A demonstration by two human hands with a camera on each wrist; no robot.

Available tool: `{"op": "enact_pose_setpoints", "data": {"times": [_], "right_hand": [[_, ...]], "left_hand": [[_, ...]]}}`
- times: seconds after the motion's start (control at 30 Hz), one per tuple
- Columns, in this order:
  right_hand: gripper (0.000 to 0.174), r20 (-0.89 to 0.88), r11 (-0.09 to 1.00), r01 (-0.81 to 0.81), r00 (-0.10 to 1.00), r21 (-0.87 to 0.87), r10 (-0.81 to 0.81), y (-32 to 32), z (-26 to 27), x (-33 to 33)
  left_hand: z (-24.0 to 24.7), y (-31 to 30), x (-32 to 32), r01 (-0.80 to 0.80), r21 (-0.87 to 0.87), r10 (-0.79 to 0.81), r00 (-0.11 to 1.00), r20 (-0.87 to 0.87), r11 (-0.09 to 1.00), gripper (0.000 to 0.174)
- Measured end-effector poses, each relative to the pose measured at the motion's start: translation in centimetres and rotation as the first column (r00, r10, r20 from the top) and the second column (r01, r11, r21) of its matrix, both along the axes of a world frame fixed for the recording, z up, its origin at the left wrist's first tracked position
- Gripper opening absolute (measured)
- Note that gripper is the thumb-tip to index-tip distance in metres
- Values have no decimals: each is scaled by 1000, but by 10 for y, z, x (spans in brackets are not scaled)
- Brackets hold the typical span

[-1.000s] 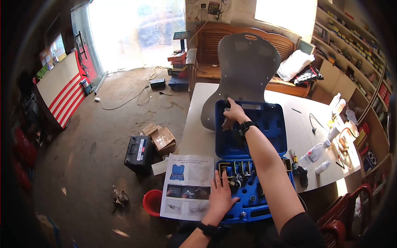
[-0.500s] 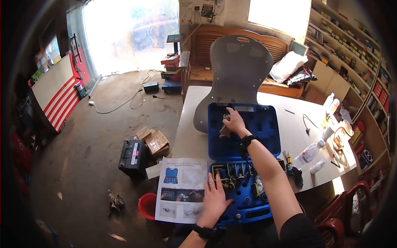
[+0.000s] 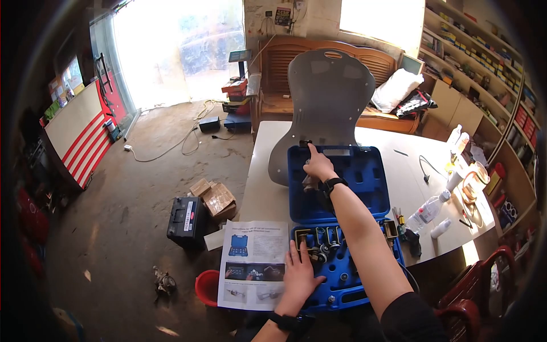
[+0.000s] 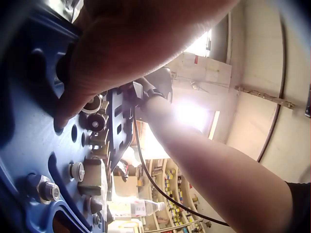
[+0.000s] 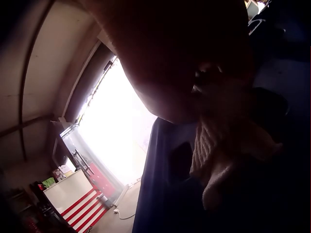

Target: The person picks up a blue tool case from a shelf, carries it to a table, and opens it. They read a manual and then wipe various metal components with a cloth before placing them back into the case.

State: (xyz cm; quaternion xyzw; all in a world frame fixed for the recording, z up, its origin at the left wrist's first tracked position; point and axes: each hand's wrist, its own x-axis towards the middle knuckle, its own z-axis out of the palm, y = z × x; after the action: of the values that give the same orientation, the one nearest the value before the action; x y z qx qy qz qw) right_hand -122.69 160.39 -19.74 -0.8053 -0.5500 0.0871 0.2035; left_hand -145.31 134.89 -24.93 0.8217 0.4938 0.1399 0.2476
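Note:
A blue tool case stands open on the table, its lid [image 3: 367,191] raised and its base [image 3: 327,280] holding metal fittings and brackets. My right hand [image 3: 320,167] is at the lid's upper left, index finger stretched up to the top edge by a dark latch [image 3: 306,142]. A crumpled, ribbed cloth [image 5: 209,150] hangs from that hand's other fingers; the grip itself is in deep shadow. Spread over the base's left side, my left hand [image 3: 300,282] rests with straight fingers beside a printed instruction sheet [image 3: 253,245]. Its thumb [image 4: 65,114] touches the blue base.
Behind the lid stands a grey chair-shaped panel [image 3: 330,91]. Right of the case are screwdrivers [image 3: 401,220], a water bottle [image 3: 428,210] and a small white bottle [image 3: 440,228]. A black battery [image 3: 185,222], cardboard boxes [image 3: 216,198] and a red bucket [image 3: 206,286] are on the floor at left.
My right hand has shifted over the lid's upper left, and its index finger now reaches up to the top edge. The left hand stays on the case. The head view has tilted slightly.

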Motion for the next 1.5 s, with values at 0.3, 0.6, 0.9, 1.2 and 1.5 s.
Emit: {"op": "enact_pose_setpoints", "data": {"times": [0.3, 0.6, 0.9, 1.2, 1.5], "right_hand": [[72, 36, 860, -121, 992, 497, 119, -70, -16, 34], [73, -19, 938, 263, 964, 226, -266, -90, -28, 149], [85, 45, 942, 335, 941, 15, -335, -65, 2, 139], [51, -93, 714, 511, 838, 479, -538, -74, -13, 158], [31, -50, 834, 397, 911, 383, -410, -60, -38, 106]], "left_hand": [[2, -1, -2, 4, 3, -4, 999, 40, 1000, 123], [5, -1, -2, 4, -9, -4, 1000, -7, 1000, 123], [6, 0, -3, 15, -22, -15, 1000, -27, 1000, 121], [2, 0, -1, -14, 19, 14, 1000, -1, 1000, 123], [7, 1, 1, -9, -19, 8, 999, -39, 1000, 122]]}}
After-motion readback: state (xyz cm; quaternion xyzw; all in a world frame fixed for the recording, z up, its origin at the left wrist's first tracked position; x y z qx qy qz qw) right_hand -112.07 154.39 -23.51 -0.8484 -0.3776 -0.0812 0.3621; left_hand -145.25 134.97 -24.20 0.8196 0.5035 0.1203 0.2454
